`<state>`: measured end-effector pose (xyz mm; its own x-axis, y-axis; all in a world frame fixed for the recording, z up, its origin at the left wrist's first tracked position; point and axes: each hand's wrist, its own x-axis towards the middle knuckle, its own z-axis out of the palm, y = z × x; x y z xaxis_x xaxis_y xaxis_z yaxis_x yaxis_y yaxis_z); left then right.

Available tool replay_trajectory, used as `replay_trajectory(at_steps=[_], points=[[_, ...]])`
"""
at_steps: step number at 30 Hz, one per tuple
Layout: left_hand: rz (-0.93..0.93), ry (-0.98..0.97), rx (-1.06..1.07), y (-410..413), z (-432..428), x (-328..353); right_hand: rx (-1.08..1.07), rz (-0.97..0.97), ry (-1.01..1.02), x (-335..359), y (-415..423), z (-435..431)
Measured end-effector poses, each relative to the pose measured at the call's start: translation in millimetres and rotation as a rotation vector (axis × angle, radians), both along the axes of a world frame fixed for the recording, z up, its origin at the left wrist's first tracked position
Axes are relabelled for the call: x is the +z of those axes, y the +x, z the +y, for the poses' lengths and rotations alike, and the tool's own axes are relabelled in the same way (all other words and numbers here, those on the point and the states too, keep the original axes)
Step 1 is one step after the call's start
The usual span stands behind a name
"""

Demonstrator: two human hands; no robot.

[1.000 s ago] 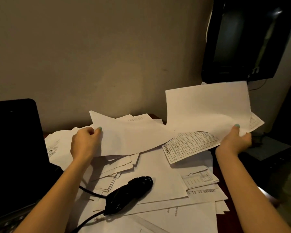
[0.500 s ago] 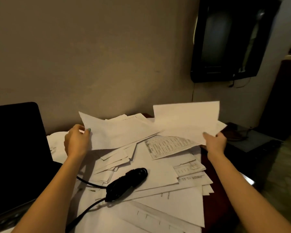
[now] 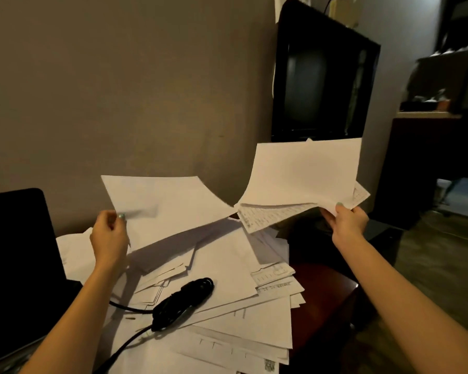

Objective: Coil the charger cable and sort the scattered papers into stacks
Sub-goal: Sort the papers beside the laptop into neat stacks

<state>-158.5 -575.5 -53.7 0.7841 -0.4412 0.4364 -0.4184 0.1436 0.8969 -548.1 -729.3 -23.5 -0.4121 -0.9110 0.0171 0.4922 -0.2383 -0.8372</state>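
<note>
Fingers on raised sheets, cable seemingly coiled below.

Paper pile on worktop, lower centre; coiled charger cable on it. Laptop at left edge. Sheet and sheaf above pile, mid-frame. Television upper right, behind.

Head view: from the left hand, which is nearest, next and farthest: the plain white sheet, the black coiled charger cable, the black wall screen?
1. Plain white sheet, pinched in the left hand itself.
2. Black coiled charger cable, lower right on the paper pile.
3. Black wall screen, far up on the right.
</note>
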Motion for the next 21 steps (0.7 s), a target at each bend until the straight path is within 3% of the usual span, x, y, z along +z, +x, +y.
replay_trajectory(at_steps=[5, 10, 21], points=[[0.054, -0.090, -0.051, -2.9, -1.2, 11.7, -0.074, -0.075, -0.023, 32.1, -13.6, 4.5], [0.126, 0.000, -0.066, -2.7, -4.9, 4.7, -0.034, -0.166, -0.048, 37.4, -0.9, 8.6], [0.211, 0.019, -0.124, -2.6, 0.6, 8.2, 0.160, 0.111, 0.062, -20.7, 85.0, 13.5]])
